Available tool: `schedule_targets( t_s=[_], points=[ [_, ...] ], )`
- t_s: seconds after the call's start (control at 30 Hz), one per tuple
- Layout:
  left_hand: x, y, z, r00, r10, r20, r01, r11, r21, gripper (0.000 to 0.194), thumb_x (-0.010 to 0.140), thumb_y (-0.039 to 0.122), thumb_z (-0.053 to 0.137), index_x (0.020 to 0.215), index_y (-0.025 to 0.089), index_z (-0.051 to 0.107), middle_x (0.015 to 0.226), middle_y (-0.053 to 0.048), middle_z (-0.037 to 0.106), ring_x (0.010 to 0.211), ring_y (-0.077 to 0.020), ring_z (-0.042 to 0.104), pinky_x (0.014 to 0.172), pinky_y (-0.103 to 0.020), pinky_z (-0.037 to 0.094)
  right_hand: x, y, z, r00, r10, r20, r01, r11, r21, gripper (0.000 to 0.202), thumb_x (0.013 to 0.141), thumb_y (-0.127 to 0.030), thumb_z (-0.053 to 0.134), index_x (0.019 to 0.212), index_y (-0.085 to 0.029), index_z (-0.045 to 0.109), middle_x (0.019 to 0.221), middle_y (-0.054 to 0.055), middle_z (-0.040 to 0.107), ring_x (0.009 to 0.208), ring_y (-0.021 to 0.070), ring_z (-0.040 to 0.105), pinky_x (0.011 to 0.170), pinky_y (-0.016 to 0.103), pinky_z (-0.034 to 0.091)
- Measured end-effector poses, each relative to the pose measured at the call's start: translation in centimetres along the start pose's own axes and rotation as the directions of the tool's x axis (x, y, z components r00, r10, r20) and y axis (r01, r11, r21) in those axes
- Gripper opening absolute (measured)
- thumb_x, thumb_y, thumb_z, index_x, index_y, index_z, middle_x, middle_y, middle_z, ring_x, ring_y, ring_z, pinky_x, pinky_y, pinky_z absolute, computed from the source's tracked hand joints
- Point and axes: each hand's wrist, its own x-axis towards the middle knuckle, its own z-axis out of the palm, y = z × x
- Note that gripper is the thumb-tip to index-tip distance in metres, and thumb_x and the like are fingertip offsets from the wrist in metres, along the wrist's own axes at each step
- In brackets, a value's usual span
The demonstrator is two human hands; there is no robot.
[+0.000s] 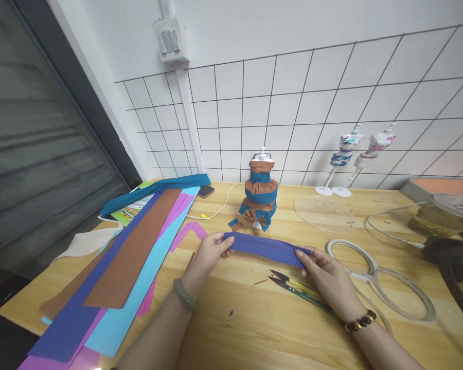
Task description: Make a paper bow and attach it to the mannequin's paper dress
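Observation:
A short dark blue strip of what looks like crepe paper (264, 249) stretches between my two hands above the table. My left hand (210, 253) pinches its left end between thumb and fingers. At the other end, my right hand (326, 272) grips the strip in the same way. Thread snips (289, 286) with dark blades lie on the wood just below the strip, partly hidden by my right hand. Behind the strip stands a small dress form (260, 192) wrapped in brown and teal bands, with a brown bow near its base.
Long crepe strips in brown (139, 246), blue, light blue and pink pile up at left. Rolls of double-sided tape (351, 257) lie at right. Two small white mannequins (341, 156) stand near the wall grid. A phone (206, 191) and white cable lie at the back.

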Motion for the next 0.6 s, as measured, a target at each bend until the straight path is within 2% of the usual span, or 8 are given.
schedule_targets(
  t_s=[0.23,0.6],
  points=[
    [0.04,-0.03,-0.02,1.000,0.007,0.000,-0.007,1.000,-0.005,0.033,0.066,0.043,0.067,0.072,0.011,0.066,0.057,-0.002,0.061,0.050,-0.0093,0.051,0.053,-0.022,0.039,0.08,0.33,0.00,1.000,0.001,0.009,-0.001,1.000,-0.004,0.048,0.067,-0.056,0.059,0.089,-0.014,0.064,0.043,-0.005,0.048,0.039,0.0098,0.037,0.039,0.022,0.027],
    [0.04,-0.11,-0.04,1.000,0.009,0.004,-0.009,1.000,-0.004,0.034,0.068,0.044,0.066,0.078,0.011,0.067,0.061,-0.003,0.061,0.051,-0.0094,0.049,0.053,-0.021,0.037,0.25,0.77,-0.13,1.000,-0.031,0.002,0.031,0.999,-0.009,0.047,0.068,-0.055,0.059,0.089,-0.014,0.065,0.043,-0.005,0.048,0.038,0.0097,0.039,0.037,0.021,0.027]
  ],
)
